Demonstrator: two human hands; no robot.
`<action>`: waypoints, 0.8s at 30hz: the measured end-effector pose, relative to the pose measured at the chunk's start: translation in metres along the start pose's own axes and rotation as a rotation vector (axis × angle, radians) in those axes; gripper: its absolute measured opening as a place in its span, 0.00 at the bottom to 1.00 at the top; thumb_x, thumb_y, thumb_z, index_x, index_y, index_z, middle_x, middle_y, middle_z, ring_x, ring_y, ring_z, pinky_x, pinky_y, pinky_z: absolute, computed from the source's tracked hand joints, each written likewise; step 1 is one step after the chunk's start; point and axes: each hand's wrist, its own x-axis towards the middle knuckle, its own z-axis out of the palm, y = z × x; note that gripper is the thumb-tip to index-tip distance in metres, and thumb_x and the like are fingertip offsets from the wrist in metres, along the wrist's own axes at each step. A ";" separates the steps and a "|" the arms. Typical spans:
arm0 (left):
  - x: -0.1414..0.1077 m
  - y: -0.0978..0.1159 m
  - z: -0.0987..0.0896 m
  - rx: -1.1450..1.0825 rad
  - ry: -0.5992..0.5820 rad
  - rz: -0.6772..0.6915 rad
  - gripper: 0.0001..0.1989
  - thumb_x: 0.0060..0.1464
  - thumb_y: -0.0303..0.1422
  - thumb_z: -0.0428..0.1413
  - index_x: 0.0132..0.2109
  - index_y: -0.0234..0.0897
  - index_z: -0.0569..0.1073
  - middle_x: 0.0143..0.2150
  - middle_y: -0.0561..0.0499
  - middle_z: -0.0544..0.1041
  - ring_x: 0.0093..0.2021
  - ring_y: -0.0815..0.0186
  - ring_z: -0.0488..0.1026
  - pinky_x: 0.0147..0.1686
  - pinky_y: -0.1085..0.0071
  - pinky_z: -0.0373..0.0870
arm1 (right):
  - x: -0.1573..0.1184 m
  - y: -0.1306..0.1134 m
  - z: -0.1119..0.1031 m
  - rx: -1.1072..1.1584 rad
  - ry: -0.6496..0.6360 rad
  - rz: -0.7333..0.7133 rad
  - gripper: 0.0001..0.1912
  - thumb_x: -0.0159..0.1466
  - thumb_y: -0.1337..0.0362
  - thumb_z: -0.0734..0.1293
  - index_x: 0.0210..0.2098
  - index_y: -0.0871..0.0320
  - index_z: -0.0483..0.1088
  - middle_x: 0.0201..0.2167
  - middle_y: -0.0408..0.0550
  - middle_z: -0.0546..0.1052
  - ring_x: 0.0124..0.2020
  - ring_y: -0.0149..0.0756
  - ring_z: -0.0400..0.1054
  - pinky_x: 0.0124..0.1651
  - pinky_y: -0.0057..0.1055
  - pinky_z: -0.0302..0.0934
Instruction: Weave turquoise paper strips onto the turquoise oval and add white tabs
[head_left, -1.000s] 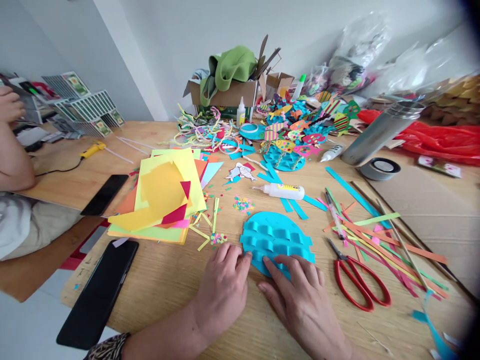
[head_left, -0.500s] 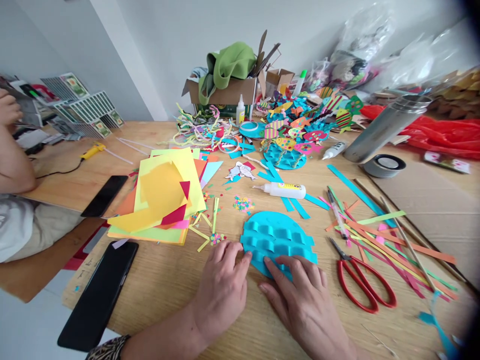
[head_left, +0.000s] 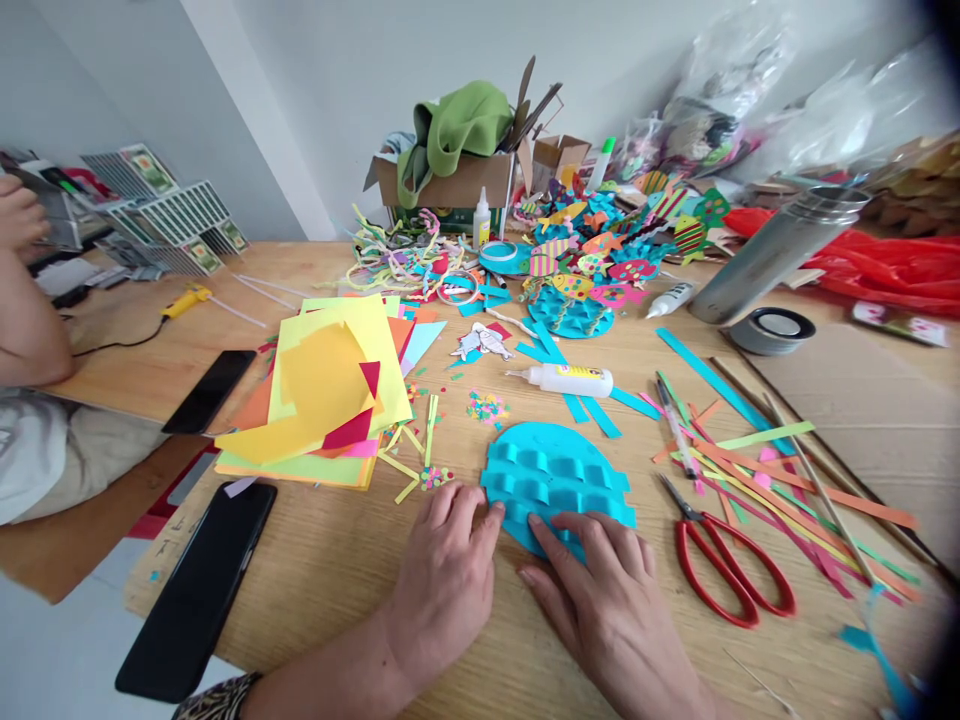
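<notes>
Both hands are down flat on the bench [head_left: 337, 570], working the near edge of a turquoise woven paper disc [head_left: 551, 475]. The left hand [head_left: 442, 575] lies palm-down with its fingertips [head_left: 491, 512] touching the disc's left rim, fingers loosely spread and gripping nothing, so it looks like an anchor that keeps the paper from sliding. The right hand [head_left: 611, 605] presses its fingers [head_left: 555, 535] onto the bottom rows of raised strips, also spread and holding nothing; my read is that the pressure is seating those strips against the backing.

The disc sits at the front of the bench, right in front of the person, where both hands meet it easily. A glue bottle [head_left: 562, 380] lies on its side just beyond it, nozzle to the left, within reach. Red scissors [head_left: 731, 565] rest to the right, blades toward the disc, beside a fan of loose paper strips [head_left: 780, 470]. A stack of coloured sheets [head_left: 330, 395] lies off to the left, and a black phone [head_left: 199, 585] lies at the near left edge. Another person's arm [head_left: 26, 330] leans on the far left.
</notes>
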 end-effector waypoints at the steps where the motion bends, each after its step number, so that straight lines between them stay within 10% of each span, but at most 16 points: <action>1: 0.000 0.000 0.000 -0.007 0.000 -0.002 0.25 0.50 0.17 0.48 0.54 0.36 0.71 0.48 0.45 0.70 0.50 0.55 0.65 0.55 0.51 0.66 | 0.000 0.000 0.000 0.004 0.001 0.003 0.16 0.68 0.56 0.60 0.47 0.57 0.74 0.39 0.52 0.74 0.42 0.47 0.63 0.41 0.41 0.57; 19: 0.000 -0.002 0.000 -0.032 0.055 0.009 0.22 0.49 0.16 0.49 0.50 0.35 0.74 0.46 0.45 0.70 0.49 0.56 0.64 0.54 0.52 0.67 | -0.001 0.003 -0.003 0.051 -0.056 -0.033 0.17 0.64 0.59 0.66 0.50 0.60 0.70 0.43 0.55 0.70 0.44 0.48 0.60 0.43 0.43 0.57; 24: -0.001 -0.004 0.002 -0.025 0.092 0.040 0.22 0.50 0.16 0.49 0.51 0.35 0.73 0.47 0.45 0.70 0.50 0.55 0.63 0.55 0.51 0.66 | -0.005 0.011 -0.019 0.166 0.144 -0.023 0.20 0.66 0.69 0.59 0.57 0.61 0.65 0.43 0.55 0.66 0.43 0.44 0.60 0.45 0.43 0.54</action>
